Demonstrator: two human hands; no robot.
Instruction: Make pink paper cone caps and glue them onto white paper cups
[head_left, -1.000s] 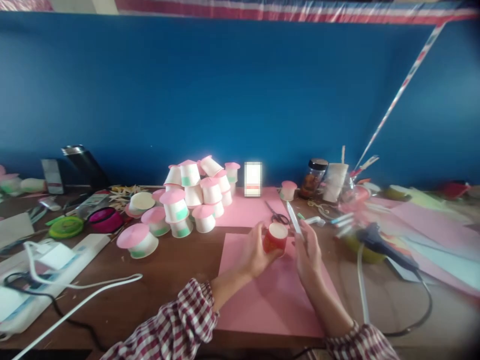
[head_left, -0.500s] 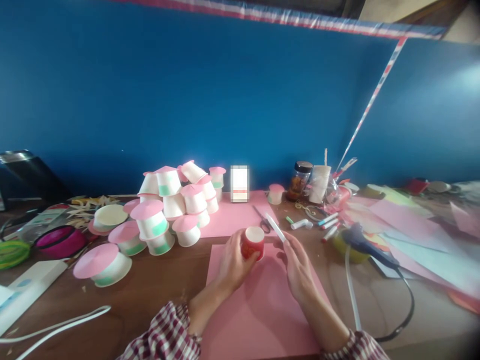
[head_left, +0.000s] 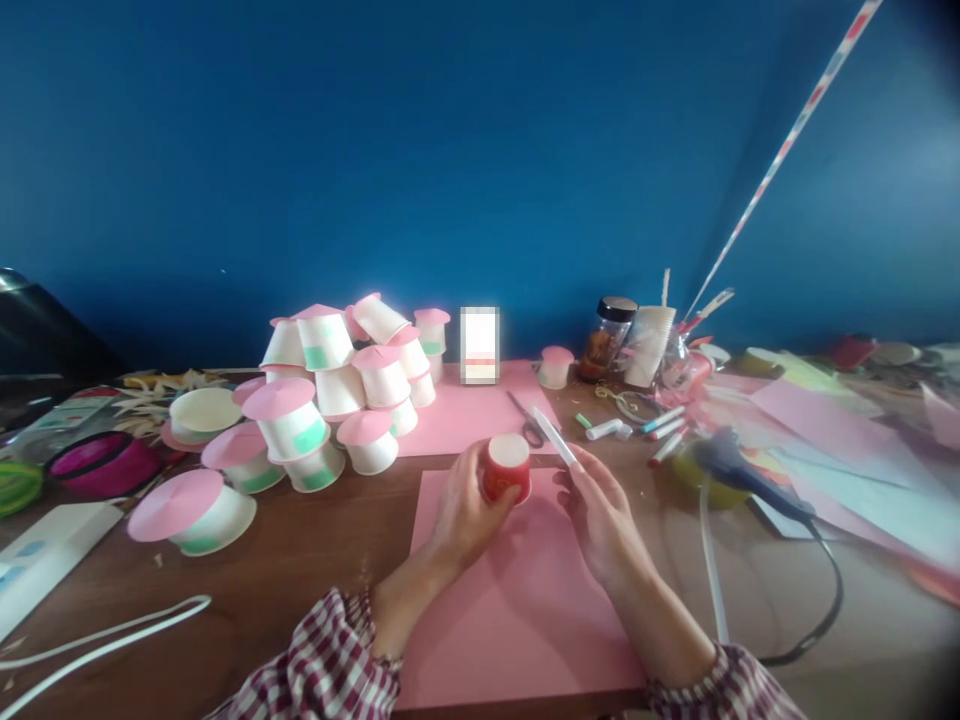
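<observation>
**While One Cup Was in Hand, a Heap Already Wore Pink Tops**

As the person sat at the tabletop (head_left: pixel 315 540), the left hand (head_left: pixel 469 505) was curled round a small red cup (head_left: pixel 507 468), thumb and fingers closed on its side. The cup was held at the far edge of a pink sheet (head_left: pixel 510 620) in the middle of the scene. Just to its right, the right hand (head_left: pixel 600 510) pinched a white stick (head_left: pixel 553 436) between thumb and fingertips, its free end pointing far and left, close to the cup but apart from it.

By the look of things, much was already made. A pile of white cups (head_left: pixel 337 380) with pink discs on top stood to the far left, some stacked, some loose on the wood. The red cup carried no such disc and seemed the piece in hand.

To the right lay a glue gun (head_left: pixel 739 472) with its cord, with scissors (head_left: pixel 529 425) and markers (head_left: pixel 660 425) farther back.

Whether the cup's pale end was its mouth or its base could not be told, nor what the stick was made of. The papers at the far right were blurred, and both sleeves ran off the near edge.
</observation>
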